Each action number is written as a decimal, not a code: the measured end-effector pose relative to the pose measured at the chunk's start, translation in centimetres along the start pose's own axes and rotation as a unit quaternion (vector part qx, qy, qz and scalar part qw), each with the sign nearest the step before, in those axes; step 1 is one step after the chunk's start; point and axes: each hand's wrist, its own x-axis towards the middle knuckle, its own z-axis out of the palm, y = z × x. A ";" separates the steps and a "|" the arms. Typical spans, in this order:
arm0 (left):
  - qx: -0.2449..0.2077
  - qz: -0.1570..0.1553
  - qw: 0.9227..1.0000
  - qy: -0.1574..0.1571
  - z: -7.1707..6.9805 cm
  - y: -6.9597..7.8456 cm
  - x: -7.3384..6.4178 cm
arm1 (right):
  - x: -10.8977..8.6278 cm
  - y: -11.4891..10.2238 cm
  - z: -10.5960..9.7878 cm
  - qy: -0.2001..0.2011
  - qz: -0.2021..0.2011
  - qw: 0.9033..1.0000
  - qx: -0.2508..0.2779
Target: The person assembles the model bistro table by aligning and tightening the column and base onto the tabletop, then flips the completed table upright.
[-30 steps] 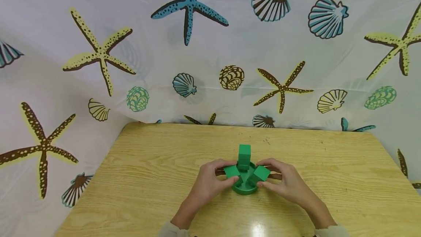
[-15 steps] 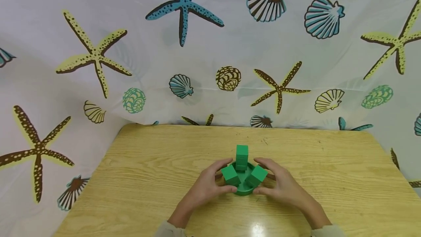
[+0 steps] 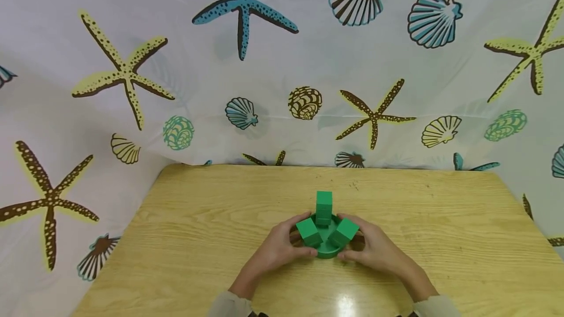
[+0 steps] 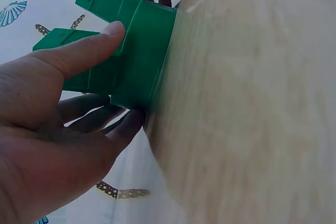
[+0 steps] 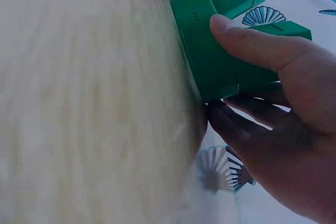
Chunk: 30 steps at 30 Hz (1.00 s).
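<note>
A round green base sits on the table, with three green blocks standing in it. The left block and right block lean outward, and the back block rises tallest in the head view. My left hand holds the base's left side, its thumb against the front wall and fingers behind. From the right, my right hand grips the same base between thumb and fingers. Both wrist views show the base wall between thumb and fingers; small raised numbers mark the green parts. Some fingertips are hidden behind the base.
The wooden table spreads around the hands. A white cloth printed with starfish and shells hangs behind it and along its sides. Light reflects off the tabletop near the front.
One second ago my hands held the two front blocks. The fingers then loosened from them, and both hands have moved down to grip the round base. The head view has shifted slightly.
</note>
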 end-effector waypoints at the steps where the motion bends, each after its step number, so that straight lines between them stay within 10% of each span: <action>1: 0.002 -0.001 1.000 0.001 0.0 -0.1 0.0 | 0.1 0.1 0.1 -0.003 -0.002 1.000 0.003; 16: 0.032 -0.003 0.999 0.021 -0.1 0.4 0.2 | 0.0 -0.1 0.1 0.011 0.014 0.999 0.038; 22: -0.042 -0.002 0.998 0.036 -0.8 1.6 0.2 | -0.2 -0.9 -0.7 0.017 0.045 0.990 0.134; 30: -0.079 0.016 0.993 0.087 -1.3 5.2 0.0 | 0.3 -2.4 -1.2 0.075 -0.005 0.990 0.121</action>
